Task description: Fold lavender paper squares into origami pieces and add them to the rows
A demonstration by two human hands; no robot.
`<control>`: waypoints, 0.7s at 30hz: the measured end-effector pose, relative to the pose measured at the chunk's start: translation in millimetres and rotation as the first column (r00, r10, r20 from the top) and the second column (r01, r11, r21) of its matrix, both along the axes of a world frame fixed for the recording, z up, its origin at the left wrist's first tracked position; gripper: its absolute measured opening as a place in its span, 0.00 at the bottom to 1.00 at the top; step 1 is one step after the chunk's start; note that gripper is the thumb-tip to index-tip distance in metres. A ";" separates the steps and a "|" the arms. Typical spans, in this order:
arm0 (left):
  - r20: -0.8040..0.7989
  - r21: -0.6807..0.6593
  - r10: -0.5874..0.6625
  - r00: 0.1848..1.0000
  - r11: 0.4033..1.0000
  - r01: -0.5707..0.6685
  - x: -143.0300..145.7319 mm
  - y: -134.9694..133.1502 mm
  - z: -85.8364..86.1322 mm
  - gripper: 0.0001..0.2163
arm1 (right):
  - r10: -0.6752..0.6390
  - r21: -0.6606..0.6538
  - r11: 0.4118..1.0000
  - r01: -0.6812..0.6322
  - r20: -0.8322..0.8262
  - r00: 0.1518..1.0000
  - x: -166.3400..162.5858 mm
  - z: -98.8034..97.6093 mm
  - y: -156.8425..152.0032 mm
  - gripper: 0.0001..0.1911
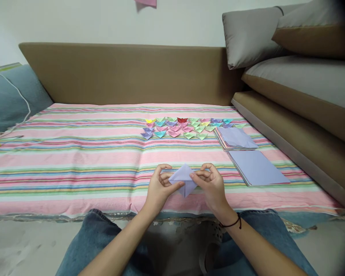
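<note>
Your left grip point(158, 188) and right grip point(211, 186) are both closed on the lavender paper point(184, 177), thumb against fingertips, one at each side corner. The other fingers curl loosely behind. The paper is partly folded, with one point up and one down, and it sits between your hands over the front edge of the striped sheet point(74, 161).

I see two risks. If one pinch is tighter than the other, the layers could slide and the crease would come out crooked. You also appear to be working above the soft sheet with no firm backing, so a hard pull could tear or crumple a corner.

Your forearms come in from the lower corners and converge, with the wrists bent slightly inward and the palms facing each other. I cannot tell whether the heels of your hands rest on the sheet.

The rows of small folded pieces point(186, 128) and the two paper stacks point(257, 166) lie well apart from your hands, further back and to the right.
</note>
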State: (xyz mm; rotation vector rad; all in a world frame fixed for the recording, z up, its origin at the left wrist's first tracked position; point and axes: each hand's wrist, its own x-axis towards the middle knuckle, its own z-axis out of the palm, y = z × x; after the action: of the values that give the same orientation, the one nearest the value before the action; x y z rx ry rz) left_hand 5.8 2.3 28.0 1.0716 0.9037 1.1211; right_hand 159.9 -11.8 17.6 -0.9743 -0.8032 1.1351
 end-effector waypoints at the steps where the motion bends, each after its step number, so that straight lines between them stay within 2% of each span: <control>1: -0.017 0.004 0.011 1.000 1.000 -0.011 1.3 -0.7 -0.6 0.24 | 0.008 0.000 1.000 -0.008 0.005 1.000 -1.1 -0.3 -0.5 0.20; 17: 0.014 -0.064 0.072 0.997 0.995 -0.071 5.3 -2.6 -1.2 0.23 | 0.022 0.000 1.000 -0.022 0.017 1.000 -6.3 -0.3 -0.4 0.22; 21: 0.035 -0.087 0.103 0.994 0.991 -0.100 4.3 -1.6 -1.0 0.22 | 0.170 -0.014 0.985 -0.169 0.075 0.983 -5.4 2.4 0.3 0.31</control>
State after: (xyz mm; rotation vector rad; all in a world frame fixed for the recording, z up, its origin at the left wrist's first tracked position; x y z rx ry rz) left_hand 10.1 0.7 26.9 0.9392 0.9751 1.1729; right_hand 154.5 -11.5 20.0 -0.9738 -0.9586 1.2535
